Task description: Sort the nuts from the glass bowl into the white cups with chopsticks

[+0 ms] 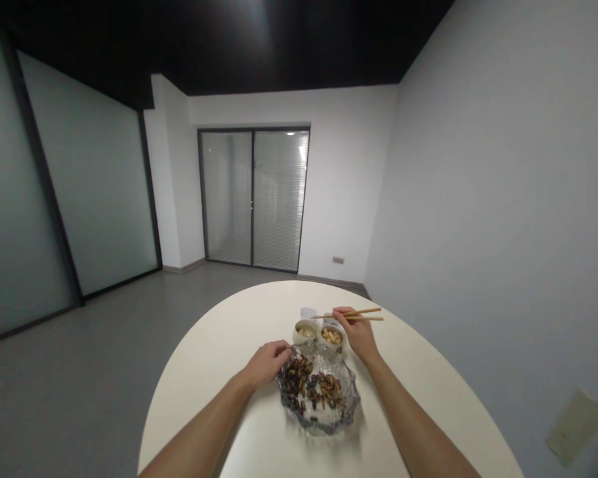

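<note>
Right hand (359,332): closed around a pair of chopsticks (371,318), held well back from the tips, which point leftward over the rear of the group. Whether anything is pinched between the tips is too small to tell.

Left hand (268,362): at the left edge of the glass bowl (353,395), fingers bent and seemingly touching the rim; whether they grip it or merely rest there, cannot tell.

Handling note: the step appears to be chopstick work among small vessels. Best done, in my judgement, with tips level and lightly pressed, wrist clear of the near cups, and the left hand steadying the bowl without tipping it.

Glass bowl: clear, textured, wavy-edged; stands on the table (204,358), nearest the wearer. Contents: dark, glossy brown pieces (296,378) heaped left; slimmer, golden-brown pieces (329,386) toward the right; likely slippery and best taken across the middle.

Left cup (298,337): round, pale, just beyond the bowl; pale pieces inside.

Right cup (341,342): matching, beside it; rounded tan pieces (331,336) inside.

White dish (307,312): small, behind the left cup. A second container (330,320) sits behind the right cup, partly hidden by the right hand.

Table: smooth, cream-coloured, curved edge.
</note>
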A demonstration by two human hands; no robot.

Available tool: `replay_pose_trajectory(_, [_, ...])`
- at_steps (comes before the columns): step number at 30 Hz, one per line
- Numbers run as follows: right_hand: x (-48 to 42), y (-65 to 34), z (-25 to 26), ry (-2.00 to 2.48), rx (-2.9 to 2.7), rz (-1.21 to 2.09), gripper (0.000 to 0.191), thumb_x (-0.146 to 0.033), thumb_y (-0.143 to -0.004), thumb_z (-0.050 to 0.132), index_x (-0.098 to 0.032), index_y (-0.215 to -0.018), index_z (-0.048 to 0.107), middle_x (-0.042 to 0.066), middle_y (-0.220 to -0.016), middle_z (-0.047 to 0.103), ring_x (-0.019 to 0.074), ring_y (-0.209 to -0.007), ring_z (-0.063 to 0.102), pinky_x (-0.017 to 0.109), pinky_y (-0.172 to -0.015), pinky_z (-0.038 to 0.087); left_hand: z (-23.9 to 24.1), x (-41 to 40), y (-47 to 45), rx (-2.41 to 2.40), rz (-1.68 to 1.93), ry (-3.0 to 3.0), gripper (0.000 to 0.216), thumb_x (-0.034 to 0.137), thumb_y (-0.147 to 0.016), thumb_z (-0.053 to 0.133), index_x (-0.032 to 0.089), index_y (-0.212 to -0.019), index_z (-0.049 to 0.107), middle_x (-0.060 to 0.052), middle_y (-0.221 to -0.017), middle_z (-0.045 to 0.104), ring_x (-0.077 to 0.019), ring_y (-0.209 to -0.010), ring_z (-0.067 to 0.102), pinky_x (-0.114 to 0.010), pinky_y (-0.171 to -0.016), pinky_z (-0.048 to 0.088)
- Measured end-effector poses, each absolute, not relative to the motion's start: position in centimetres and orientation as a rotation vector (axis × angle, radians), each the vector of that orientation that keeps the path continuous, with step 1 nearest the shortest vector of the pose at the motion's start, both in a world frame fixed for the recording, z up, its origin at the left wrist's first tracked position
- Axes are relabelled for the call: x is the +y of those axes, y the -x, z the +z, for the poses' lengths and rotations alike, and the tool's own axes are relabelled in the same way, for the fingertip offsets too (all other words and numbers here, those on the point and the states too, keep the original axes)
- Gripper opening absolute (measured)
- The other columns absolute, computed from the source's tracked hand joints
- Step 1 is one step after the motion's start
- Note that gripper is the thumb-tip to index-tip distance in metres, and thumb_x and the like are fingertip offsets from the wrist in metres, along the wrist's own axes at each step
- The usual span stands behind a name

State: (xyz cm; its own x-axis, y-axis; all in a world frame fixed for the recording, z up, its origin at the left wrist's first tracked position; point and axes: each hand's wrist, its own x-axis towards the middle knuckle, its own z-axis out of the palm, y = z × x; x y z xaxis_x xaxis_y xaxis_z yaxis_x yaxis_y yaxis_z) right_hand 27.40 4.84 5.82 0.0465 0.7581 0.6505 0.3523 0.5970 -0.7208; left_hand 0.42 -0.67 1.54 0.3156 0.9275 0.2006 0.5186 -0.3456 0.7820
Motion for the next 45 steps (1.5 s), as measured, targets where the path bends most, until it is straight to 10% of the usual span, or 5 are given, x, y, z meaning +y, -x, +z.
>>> replay_pose_trajectory(45, [-4.1,-30.5,5.9,1.017,-1.839,0.681,0.028,-0.050,-0.085,0.069,-0.023,-0.086,0.075,0.004,-0.082,0.075,0.0253,-0.080,0.069,0.036,-0.075,0.055,1.8,-1.2,-0.9,1.253,0.891,-1.954,0.034,0.042,-0.088,0.047,0.016,-0.088,0.070,-0.005,-0.084,0.072,-0.0203,-0.081,0.061,-0.027,-0.076,0.045])
